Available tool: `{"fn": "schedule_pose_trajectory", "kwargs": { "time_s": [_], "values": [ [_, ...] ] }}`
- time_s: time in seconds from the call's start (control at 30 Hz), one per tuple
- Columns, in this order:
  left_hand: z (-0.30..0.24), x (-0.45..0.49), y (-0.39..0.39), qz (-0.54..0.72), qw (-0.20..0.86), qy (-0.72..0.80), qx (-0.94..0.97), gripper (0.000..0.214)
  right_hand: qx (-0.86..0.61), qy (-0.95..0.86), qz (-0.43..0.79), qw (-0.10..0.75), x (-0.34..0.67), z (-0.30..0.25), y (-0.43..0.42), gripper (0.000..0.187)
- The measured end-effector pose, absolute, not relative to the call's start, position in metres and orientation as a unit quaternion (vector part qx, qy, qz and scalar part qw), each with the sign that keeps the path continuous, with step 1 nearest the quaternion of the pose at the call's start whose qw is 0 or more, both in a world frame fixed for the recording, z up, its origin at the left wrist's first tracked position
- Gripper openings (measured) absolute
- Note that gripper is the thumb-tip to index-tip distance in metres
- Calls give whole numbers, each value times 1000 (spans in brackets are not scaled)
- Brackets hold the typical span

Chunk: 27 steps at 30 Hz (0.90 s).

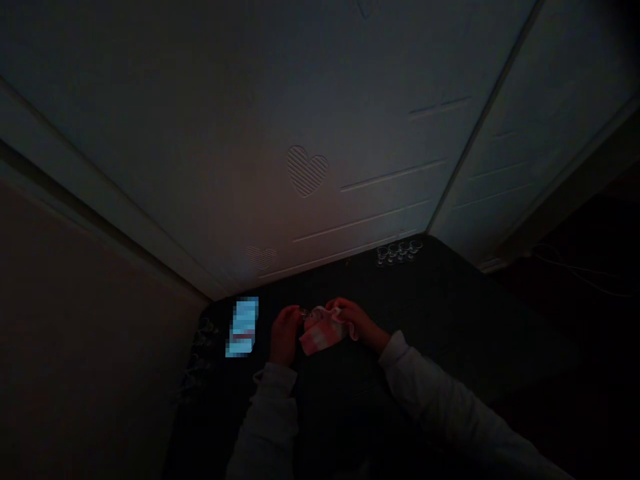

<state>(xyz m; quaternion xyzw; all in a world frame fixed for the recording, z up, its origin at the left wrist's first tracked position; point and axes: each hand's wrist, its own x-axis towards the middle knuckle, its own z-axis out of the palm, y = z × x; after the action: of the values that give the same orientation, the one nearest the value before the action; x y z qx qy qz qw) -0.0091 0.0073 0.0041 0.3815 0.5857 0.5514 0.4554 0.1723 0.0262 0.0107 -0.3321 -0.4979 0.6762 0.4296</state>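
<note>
In the dim head view my left hand (286, 333) is closed on a small clear glass (305, 314), of which only a glinting bit shows past the fingers. My right hand (357, 319) grips a pink-and-white cloth (323, 337). The cloth lies bunched against the glass and hangs down between my two hands. Most of the glass is hidden by cloth and fingers.
Several small stemmed glasses (399, 251) stand in a group at the table's back right. More clear glasses (204, 331) stand along the left edge. A bright, blurred-out screen (243, 327) lies left of my hands. A white panel (240, 167) with embossed hearts rises behind the dark table (450, 313).
</note>
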Motion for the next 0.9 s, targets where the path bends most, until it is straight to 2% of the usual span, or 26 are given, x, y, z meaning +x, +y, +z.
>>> {"fn": "schedule_pose_trajectory", "kwargs": {
  "time_s": [0.17,0.27,0.37,0.47,0.67,0.9],
  "values": [
    [-2,-9,6,528,458,583,414,29,-251,-485,719,430,175,17,26,19],
    [-1,-8,5,520,456,581,429,29,-257,-511,701,425,173,17,25,25],
    [1,-7,4,512,461,580,436,29,-330,-529,650,434,168,9,25,16],
    [2,-6,4,508,473,572,437,29,-367,-595,587,409,164,1,24,20],
    [3,-6,3,508,517,547,419,30,-384,-758,371,374,160,2,18,18],
    [1,-5,3,493,527,537,437,31,-400,-809,297,313,158,-1,18,21]
  ]
}}
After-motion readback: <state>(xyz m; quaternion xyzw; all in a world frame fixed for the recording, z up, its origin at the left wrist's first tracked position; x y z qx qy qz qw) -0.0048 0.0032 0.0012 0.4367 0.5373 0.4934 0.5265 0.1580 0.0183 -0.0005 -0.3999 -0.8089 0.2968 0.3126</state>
